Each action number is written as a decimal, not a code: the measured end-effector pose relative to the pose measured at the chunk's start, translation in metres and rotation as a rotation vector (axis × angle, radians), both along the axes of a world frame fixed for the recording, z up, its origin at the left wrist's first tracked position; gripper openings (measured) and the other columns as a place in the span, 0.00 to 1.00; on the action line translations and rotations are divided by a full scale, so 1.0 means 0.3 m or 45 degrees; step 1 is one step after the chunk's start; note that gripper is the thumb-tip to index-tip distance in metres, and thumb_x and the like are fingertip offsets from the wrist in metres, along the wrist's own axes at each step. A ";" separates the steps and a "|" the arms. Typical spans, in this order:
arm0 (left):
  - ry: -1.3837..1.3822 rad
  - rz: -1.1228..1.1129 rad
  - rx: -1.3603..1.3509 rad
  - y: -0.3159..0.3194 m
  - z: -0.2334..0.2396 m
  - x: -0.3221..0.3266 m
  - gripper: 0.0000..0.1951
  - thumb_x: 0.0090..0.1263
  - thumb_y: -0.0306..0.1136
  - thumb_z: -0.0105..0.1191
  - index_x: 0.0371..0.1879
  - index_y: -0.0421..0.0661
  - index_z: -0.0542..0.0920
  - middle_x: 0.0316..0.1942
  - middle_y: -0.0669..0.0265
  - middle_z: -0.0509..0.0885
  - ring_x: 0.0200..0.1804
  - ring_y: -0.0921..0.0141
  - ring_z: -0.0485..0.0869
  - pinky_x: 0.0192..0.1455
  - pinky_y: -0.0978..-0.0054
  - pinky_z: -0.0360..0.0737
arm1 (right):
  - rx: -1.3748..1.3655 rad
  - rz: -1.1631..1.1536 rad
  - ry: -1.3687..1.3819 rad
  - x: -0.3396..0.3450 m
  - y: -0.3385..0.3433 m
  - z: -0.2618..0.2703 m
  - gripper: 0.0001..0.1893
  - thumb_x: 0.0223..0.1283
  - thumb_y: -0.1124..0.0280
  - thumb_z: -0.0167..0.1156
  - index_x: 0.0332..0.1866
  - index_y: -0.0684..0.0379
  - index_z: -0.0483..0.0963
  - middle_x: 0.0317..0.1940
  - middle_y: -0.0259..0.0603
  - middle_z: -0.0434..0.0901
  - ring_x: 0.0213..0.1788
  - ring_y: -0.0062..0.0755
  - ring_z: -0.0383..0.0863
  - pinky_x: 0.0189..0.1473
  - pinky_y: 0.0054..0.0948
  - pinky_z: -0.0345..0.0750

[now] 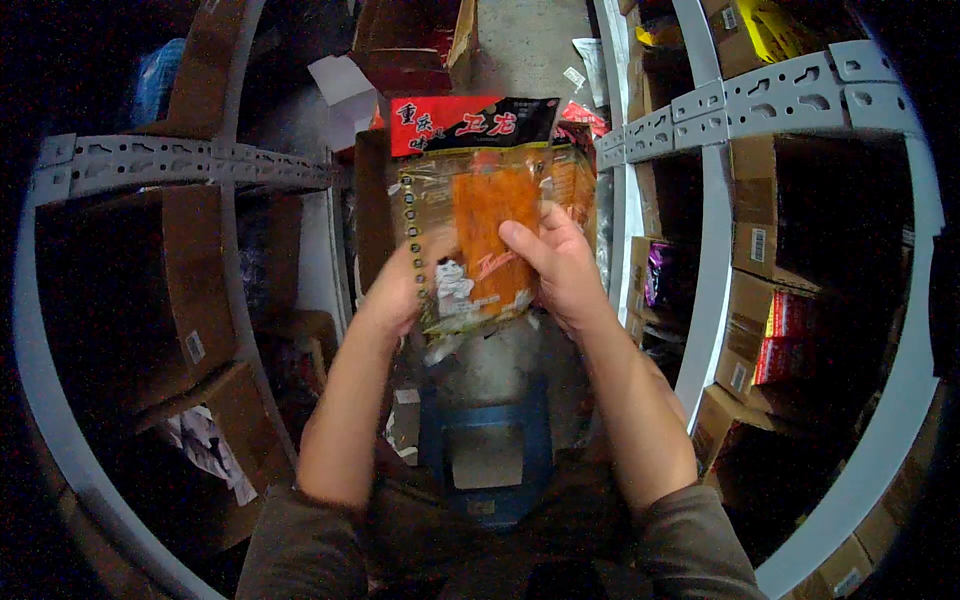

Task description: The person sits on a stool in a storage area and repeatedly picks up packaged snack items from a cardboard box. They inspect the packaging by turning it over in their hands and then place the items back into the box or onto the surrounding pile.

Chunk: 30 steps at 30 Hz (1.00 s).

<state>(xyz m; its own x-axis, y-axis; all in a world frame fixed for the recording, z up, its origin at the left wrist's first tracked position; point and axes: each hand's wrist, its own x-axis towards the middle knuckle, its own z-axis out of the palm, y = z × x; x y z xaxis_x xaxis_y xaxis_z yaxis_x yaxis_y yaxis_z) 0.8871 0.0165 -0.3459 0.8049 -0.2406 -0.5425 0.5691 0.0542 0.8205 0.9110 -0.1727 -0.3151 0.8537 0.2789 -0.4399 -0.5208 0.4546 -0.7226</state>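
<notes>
In front of me is a flat snack packet (499,195) with a clear plastic body, orange contents and a red and black printed header. My right hand (566,262) grips its right side, with the thumb pressed on the front. A second, similar packet (577,184) shows behind it at the right, partly covered; whether the right hand's fingers hold it too, I cannot tell. My left hand (409,281) is at the packet's lower left edge. Its fingers go behind the plastic, and their grip is hidden and blurred.
Metal shelf racks flank me, with a left beam (187,161) and a right beam (780,97). Cardboard boxes (754,180) stand on the shelves. An open cardboard box (405,60) lies ahead beside the concrete floor (517,37). Below my hands is a blue plastic frame (487,416).
</notes>
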 end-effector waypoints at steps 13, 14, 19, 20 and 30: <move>-0.040 0.445 0.011 -0.037 0.076 0.034 0.15 0.78 0.40 0.47 0.50 0.40 0.77 0.45 0.65 0.84 0.44 0.77 0.82 0.49 0.78 0.79 | -0.172 -0.116 -0.048 -0.009 -0.020 -0.104 0.16 0.72 0.64 0.54 0.53 0.66 0.71 0.45 0.39 0.81 0.45 0.22 0.80 0.49 0.22 0.76; -0.043 0.470 0.001 -0.045 0.081 0.035 0.15 0.78 0.40 0.47 0.50 0.40 0.77 0.44 0.65 0.84 0.43 0.78 0.82 0.49 0.78 0.78 | -0.178 -0.114 -0.063 -0.010 -0.021 -0.106 0.16 0.72 0.63 0.53 0.53 0.66 0.72 0.45 0.38 0.81 0.44 0.21 0.79 0.49 0.21 0.75; -0.103 0.490 -0.027 -0.042 0.061 0.037 0.16 0.78 0.40 0.46 0.51 0.40 0.77 0.43 0.65 0.84 0.43 0.78 0.82 0.48 0.78 0.78 | -0.184 -0.134 -0.098 -0.009 -0.011 -0.098 0.15 0.72 0.62 0.53 0.50 0.65 0.74 0.44 0.36 0.81 0.44 0.19 0.79 0.49 0.20 0.75; -0.118 0.479 0.000 -0.042 0.061 0.038 0.16 0.78 0.40 0.46 0.51 0.39 0.77 0.43 0.66 0.84 0.42 0.78 0.82 0.48 0.78 0.79 | -0.180 -0.143 -0.096 -0.008 -0.010 -0.098 0.15 0.72 0.62 0.54 0.50 0.65 0.74 0.44 0.36 0.81 0.44 0.20 0.79 0.49 0.20 0.75; -0.070 0.406 0.352 -0.013 0.047 0.050 0.23 0.76 0.42 0.50 0.59 0.35 0.70 0.49 0.57 0.81 0.51 0.69 0.80 0.56 0.74 0.75 | -0.592 0.372 -0.193 -0.014 0.004 -0.093 0.19 0.64 0.64 0.62 0.53 0.66 0.73 0.46 0.43 0.83 0.49 0.30 0.81 0.52 0.32 0.76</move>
<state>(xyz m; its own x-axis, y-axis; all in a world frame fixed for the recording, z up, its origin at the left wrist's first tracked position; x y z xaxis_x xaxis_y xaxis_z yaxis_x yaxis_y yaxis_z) 0.9021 0.0126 -0.3317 0.8448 0.1738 -0.5060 0.5148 -0.0060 0.8573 0.9068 -0.1715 -0.3430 0.8334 0.3193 -0.4512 -0.4520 -0.0761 -0.8888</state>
